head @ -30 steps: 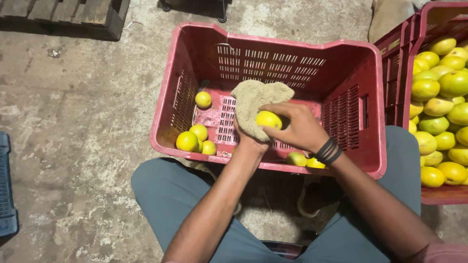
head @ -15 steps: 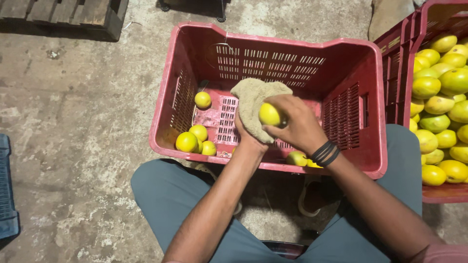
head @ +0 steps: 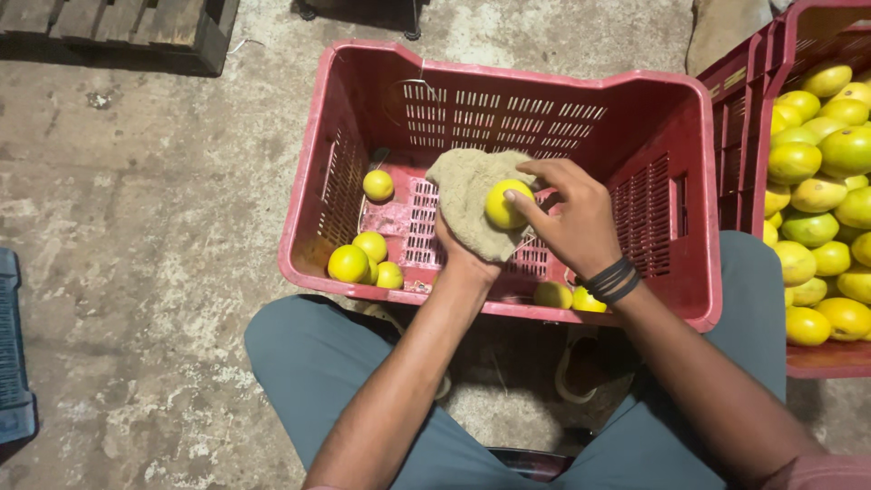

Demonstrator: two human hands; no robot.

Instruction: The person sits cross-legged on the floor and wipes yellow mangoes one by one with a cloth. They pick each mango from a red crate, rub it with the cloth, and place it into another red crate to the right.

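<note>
Seated over a red crate, a person holds a yellow fruit against a beige cloth above the crate's slotted floor. Right hand grips the fruit, thumb and fingertips closed around it, dark bands circling the wrist. Left hand sits under the cloth, mostly hidden by it, cupping the fabric from below so that the cloth lies between palm and fruit; how tightly those fingers close cannot be told. Inside the crate, one loose fruit lies alone near the back left, a cluster of three rests at the front left corner, and two more sit against the near wall, just below the right wrist. Alongside, at the right edge of the view, a second red crate is piled high with yellow and greenish fruit. Grey-green trousers cover both knees, spread either side of the crate. Rough concrete floor surrounds the scene, with a wooden pallet at top left and a blue crate edge at far left
</note>
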